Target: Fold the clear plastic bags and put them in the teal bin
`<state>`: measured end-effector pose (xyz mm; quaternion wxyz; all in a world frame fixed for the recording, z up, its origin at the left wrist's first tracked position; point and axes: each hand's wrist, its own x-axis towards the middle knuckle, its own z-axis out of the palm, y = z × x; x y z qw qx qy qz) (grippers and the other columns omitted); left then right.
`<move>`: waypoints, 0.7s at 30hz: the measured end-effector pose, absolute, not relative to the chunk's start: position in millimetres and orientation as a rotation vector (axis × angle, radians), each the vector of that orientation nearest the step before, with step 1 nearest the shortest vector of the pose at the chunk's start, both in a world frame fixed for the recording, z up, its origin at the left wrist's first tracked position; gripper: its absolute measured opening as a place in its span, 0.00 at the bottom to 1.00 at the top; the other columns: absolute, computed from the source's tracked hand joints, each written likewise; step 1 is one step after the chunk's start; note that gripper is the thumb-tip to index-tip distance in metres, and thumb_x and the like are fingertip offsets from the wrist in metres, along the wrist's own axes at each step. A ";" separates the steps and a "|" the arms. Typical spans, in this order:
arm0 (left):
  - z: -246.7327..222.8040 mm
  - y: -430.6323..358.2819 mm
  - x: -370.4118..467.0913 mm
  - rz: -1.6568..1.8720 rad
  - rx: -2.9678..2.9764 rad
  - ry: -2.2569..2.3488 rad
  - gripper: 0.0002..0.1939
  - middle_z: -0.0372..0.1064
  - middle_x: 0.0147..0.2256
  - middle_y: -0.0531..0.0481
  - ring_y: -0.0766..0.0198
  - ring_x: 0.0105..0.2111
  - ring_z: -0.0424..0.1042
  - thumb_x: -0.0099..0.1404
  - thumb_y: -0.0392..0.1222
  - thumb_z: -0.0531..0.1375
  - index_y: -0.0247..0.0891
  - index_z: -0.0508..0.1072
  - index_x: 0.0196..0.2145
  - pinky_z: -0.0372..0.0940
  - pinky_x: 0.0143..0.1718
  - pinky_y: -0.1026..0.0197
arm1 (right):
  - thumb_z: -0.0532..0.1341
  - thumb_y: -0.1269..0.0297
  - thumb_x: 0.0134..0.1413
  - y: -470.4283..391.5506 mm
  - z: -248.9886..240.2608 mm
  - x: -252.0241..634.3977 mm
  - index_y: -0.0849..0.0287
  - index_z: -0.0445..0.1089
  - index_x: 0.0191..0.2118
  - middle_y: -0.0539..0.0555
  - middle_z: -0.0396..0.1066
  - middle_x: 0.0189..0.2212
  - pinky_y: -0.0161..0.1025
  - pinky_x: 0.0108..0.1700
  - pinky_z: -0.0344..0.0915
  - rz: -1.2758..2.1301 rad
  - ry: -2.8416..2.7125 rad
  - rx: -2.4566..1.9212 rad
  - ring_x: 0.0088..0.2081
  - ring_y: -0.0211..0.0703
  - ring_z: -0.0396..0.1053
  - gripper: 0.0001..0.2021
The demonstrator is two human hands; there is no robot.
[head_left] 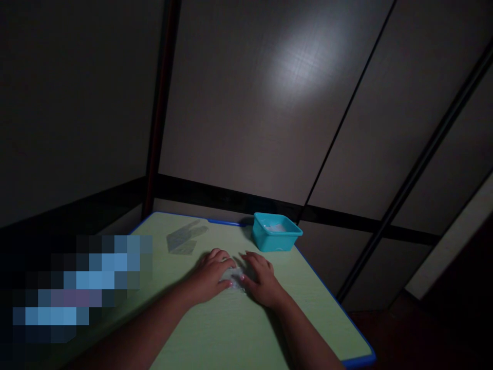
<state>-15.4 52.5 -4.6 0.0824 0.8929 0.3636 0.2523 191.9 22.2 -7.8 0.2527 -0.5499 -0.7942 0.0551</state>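
A small piece of crumpled clear plastic (238, 282) lies on the light green table (219, 334) between my two hands. My left hand (212, 275) is at its left side, palm down, with the thumb and forefinger apart and touching the plastic. From the other side my right hand (264, 280) reaches in, its thumb at the plastic's right edge and its fingers stretched forward over the table. Whether the plastic is a bag or a loose sheet I cannot make out.
A turquoise basket (275, 241) with clear or whitish contents stands at the table's back right corner. Flat greyish translucent pieces (185, 239) lie at the back left. Dark panels (239, 113) rise behind the blue-edged table. A blurred-out patch (96, 277) covers the lower left.
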 end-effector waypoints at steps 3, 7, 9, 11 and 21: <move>-6.3 54.7 -17.4 0.751 2.672 1.110 0.18 0.61 0.45 0.52 0.57 0.49 0.55 0.55 0.44 0.60 0.49 0.65 0.45 0.51 0.50 0.57 | 0.55 0.50 0.53 19.1 -7.4 190.1 0.43 0.46 0.61 0.53 0.43 0.63 0.64 0.57 0.30 0.232 -2.327 -1.519 0.62 0.52 0.42 0.31; -10.0 57.7 -20.0 0.741 2.668 1.208 0.18 0.61 0.47 0.51 0.56 0.50 0.55 0.55 0.43 0.59 0.49 0.66 0.44 0.51 0.50 0.55 | 0.50 0.47 0.56 18.3 -4.2 186.9 0.40 0.42 0.62 0.52 0.37 0.64 0.63 0.57 0.23 0.262 -2.460 -1.544 0.63 0.50 0.37 0.29; -13.3 60.2 -21.3 0.737 2.669 1.277 0.17 0.61 0.47 0.50 0.55 0.51 0.54 0.55 0.42 0.58 0.49 0.66 0.44 0.52 0.50 0.54 | 0.48 0.48 0.57 17.6 -2.8 185.4 0.40 0.41 0.62 0.51 0.36 0.64 0.63 0.57 0.22 0.257 -2.487 -1.556 0.63 0.50 0.36 0.28; -16.5 63.5 -22.5 0.743 2.664 1.360 0.17 0.61 0.48 0.50 0.55 0.52 0.54 0.55 0.41 0.58 0.49 0.67 0.44 0.51 0.50 0.52 | 0.48 0.48 0.57 16.7 -3.0 184.9 0.39 0.40 0.62 0.51 0.35 0.64 0.64 0.56 0.22 0.256 -2.496 -1.554 0.63 0.51 0.35 0.27; -3.6 57.0 -20.2 0.812 2.689 1.204 0.23 0.50 0.60 0.50 0.59 0.60 0.47 0.64 0.47 0.49 0.47 0.58 0.56 0.42 0.59 0.49 | 0.55 0.53 0.52 37.6 -10.0 197.6 0.53 0.64 0.48 0.56 0.65 0.48 0.52 0.53 0.54 0.481 -1.499 -1.271 0.51 0.49 0.60 0.18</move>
